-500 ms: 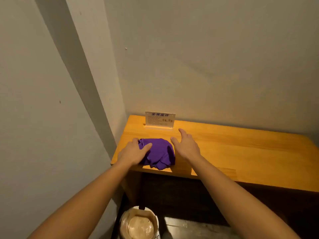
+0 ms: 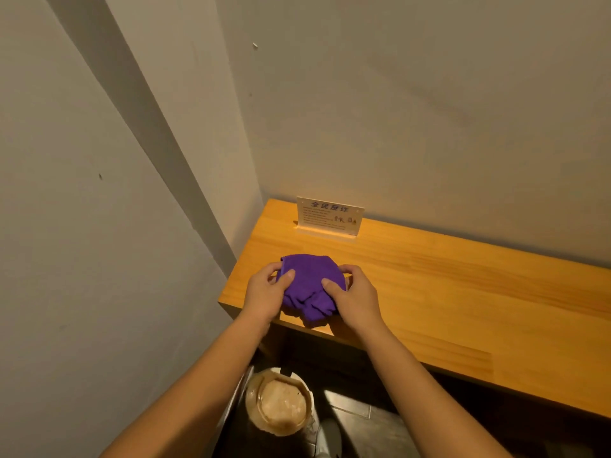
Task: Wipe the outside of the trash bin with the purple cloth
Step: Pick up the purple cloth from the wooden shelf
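Observation:
A crumpled purple cloth [image 2: 307,285] lies near the front left corner of a wooden counter [image 2: 446,292]. My left hand [image 2: 266,292] grips its left side, thumb on top. My right hand [image 2: 353,295] grips its right side, fingers curled around the edge. Below the counter, on the dark floor, stands a small round trash bin [image 2: 279,403] lined with a clear bag; I see into it from above. My left forearm crosses just in front of its left rim.
A small acrylic sign with printed text [image 2: 329,216] stands at the back of the counter against the wall. Grey walls close in at the left and behind. Dark floor tiles [image 2: 357,411] show to the right of the bin.
Both hands have closed onto the cloth from its two sides; before, they lay beside it with fingers spread. The view has tilted down a little.

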Demonstrator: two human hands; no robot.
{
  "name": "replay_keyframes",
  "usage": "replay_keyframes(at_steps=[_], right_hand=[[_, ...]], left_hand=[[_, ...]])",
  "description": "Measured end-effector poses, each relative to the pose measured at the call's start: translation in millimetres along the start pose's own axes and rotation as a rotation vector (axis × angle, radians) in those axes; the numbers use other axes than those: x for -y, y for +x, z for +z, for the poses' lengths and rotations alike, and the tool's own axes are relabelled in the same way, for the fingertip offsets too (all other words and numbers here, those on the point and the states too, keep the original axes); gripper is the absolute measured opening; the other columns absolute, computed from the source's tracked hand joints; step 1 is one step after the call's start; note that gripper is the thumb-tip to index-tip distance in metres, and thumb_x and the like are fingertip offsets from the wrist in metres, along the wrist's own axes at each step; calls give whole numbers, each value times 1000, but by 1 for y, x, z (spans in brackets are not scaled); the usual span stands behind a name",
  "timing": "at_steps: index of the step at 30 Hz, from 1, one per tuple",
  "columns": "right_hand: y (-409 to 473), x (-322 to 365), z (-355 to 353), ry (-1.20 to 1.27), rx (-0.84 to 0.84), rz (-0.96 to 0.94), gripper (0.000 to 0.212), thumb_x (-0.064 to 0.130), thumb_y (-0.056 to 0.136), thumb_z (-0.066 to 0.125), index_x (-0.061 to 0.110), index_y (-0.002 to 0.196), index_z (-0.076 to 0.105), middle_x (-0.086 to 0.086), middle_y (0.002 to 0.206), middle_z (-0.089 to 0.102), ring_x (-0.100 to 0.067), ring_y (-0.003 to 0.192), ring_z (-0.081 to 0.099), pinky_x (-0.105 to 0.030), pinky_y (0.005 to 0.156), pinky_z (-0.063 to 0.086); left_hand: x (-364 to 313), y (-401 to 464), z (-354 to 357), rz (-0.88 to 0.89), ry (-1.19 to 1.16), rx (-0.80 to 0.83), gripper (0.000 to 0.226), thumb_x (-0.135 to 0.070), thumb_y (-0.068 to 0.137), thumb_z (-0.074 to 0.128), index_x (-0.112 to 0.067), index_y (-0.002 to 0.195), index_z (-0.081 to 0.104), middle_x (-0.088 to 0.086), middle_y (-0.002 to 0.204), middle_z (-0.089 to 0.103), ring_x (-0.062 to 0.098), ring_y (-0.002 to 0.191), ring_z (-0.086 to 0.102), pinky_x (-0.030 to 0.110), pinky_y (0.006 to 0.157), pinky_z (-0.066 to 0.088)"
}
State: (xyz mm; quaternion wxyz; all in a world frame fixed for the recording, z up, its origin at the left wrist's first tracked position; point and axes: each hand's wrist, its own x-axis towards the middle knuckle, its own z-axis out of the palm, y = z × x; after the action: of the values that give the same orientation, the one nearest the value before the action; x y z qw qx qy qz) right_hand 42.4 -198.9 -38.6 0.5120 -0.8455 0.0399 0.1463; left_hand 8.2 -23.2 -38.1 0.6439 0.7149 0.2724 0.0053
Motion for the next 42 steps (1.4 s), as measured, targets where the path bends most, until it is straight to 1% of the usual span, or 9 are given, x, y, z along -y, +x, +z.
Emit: replay_keyframes(at_steps=[7, 10, 15, 22, 26, 29, 33, 35, 42], right_hand=[[-19, 25, -30, 502, 128, -22, 25, 30, 85, 84, 21, 106, 74, 2, 99, 78, -6, 91, 75, -20, 67, 57], [-34, 27, -34, 724, 168, 18, 40, 41, 76, 85, 25, 111, 75, 5, 110, 78, -16, 106, 74, -28, 75, 60], [-75, 34, -13, 1062, 287, 71, 78, 53, 79, 85, 15, 142, 58, -11, 135, 70, -30, 124, 67, -43, 97, 59], [-140, 26, 11, 736, -58, -8, 34, 28, 92, 78, 24, 124, 68, 4, 113, 79, -16, 105, 75, -32, 82, 62], [-169, 21, 7, 537, -28, -26, 30, 26, 90, 80, 26, 119, 71, 6, 109, 79, -14, 101, 75, -29, 79, 60], [-186, 24, -8, 306, 112, -151, 25, 22, 89, 81, 32, 111, 73, 12, 103, 78, -6, 95, 73, -20, 75, 56], [-205, 31, -21, 51, 198, -216, 36, 50, 79, 82, 43, 112, 68, 12, 107, 74, -5, 95, 70, -25, 78, 59], [-214, 25, -26, 9, 140, -231, 42, 56, 82, 80, 41, 117, 64, 14, 114, 70, -5, 97, 69, -30, 80, 59], [-250, -29, -36, 24, -126, -215, 57, 49, 89, 76, 29, 139, 55, 14, 119, 66, 5, 101, 62, -9, 78, 46]], left_hand=[[-45, -19, -17, -29, -625, 185, 31, -15, 89, 69, -9, 119, 64, 10, 105, 77, 22, 97, 74, 31, 74, 61], [-55, -36, -25, -9, -697, 310, 36, -15, 87, 70, -7, 122, 63, 14, 116, 73, 24, 106, 71, 36, 89, 59], [-42, -70, -41, 3, -573, 435, 25, -19, 87, 69, -14, 112, 66, 8, 109, 76, 20, 97, 72, 30, 78, 58], [-8, -107, -78, 8, -324, 424, 41, -17, 97, 66, -18, 135, 53, 9, 108, 77, 20, 93, 75, 28, 68, 58], [-5, -123, -99, 182, -41, 234, 61, -34, 93, 71, -31, 147, 43, -3, 143, 53, 13, 124, 57, 30, 97, 48], [-18, -143, -108, 371, 53, 540, 56, -52, 87, 70, -46, 139, 52, -22, 135, 57, 0, 122, 56, 22, 94, 50], [-5, -178, -100, 189, -9, 841, 54, -36, 88, 78, -38, 138, 57, -20, 124, 65, 5, 117, 63, 24, 86, 55], [9, -194, -92, 132, -80, 773, 55, -31, 85, 80, -36, 135, 59, -11, 122, 68, 11, 114, 66, 28, 84, 57], [33, -230, -55, 148, -2, 425, 30, -34, 83, 82, -45, 107, 69, -4, 117, 67, 18, 109, 65, 38, 85, 60]])
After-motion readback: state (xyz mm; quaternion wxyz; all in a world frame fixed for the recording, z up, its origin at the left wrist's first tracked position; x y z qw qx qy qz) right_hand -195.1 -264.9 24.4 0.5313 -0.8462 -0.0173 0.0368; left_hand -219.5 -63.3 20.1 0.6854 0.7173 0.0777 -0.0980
